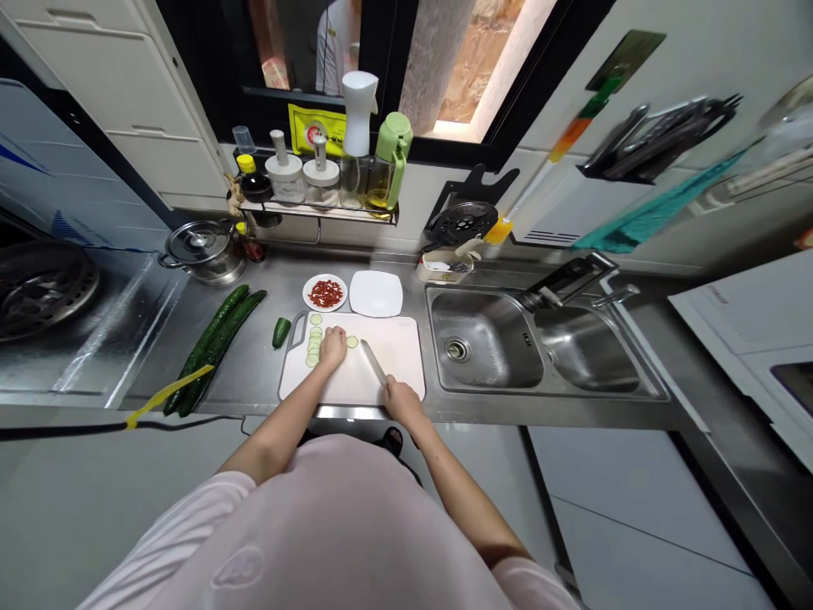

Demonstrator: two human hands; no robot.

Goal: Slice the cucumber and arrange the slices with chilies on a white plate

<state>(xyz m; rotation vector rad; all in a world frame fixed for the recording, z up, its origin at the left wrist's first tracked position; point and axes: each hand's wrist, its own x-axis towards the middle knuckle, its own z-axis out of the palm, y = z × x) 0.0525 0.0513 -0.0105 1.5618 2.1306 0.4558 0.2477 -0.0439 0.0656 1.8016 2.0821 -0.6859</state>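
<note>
On the white cutting board (394, 379), my right hand (401, 400) is wrapped round the handle of a kitchen knife (373, 363), its blade slanting up and left. My left hand (334, 347) rests on the board with curled fingers; whatever lies under them is hidden. Just right of those fingers is a single cucumber slice (351, 342), apart from the blade. Left of the same hand, several cucumber slices (313, 346) form an overlapping column. A cut cucumber end (281, 332) sits on the counter beside the board's handle.
Behind the board stand a plate of chopped red pieces (326, 293) and a white square plate (376, 294). Whole cucumbers (212, 352) lie at left, near a lidded pot (203, 252). A double sink (486, 339) is at right. Bottles and jars fill a wall shelf (318, 211).
</note>
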